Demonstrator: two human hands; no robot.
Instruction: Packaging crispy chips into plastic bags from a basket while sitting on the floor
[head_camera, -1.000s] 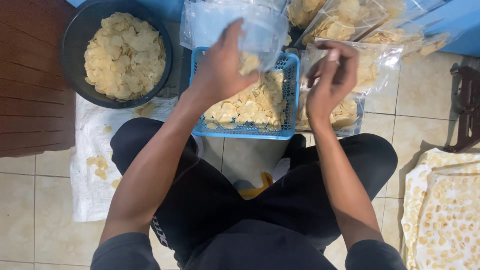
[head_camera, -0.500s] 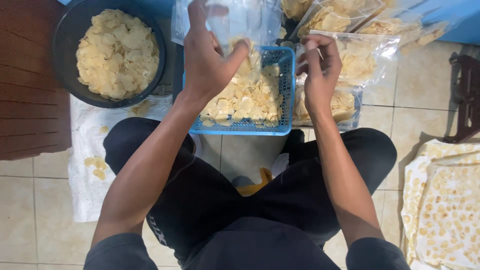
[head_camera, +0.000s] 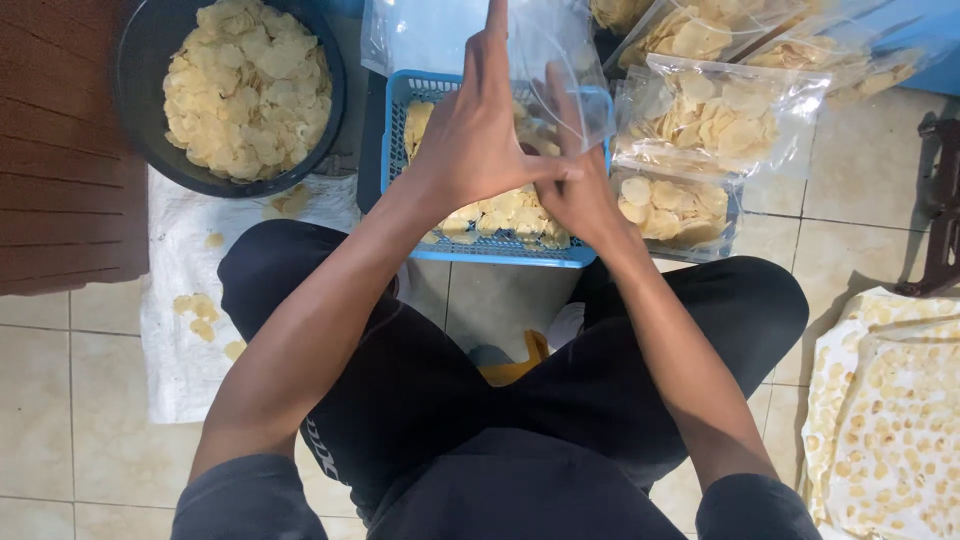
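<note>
Clear bag in left hand

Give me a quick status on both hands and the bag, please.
Left hand and right hand together, gripping clear plastic bag over blue basket of chips. Filled bags right. Nothing obstructing.

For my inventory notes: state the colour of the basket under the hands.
Light blue plastic basket, a mesh-sided one, seen in the head view.
</note>
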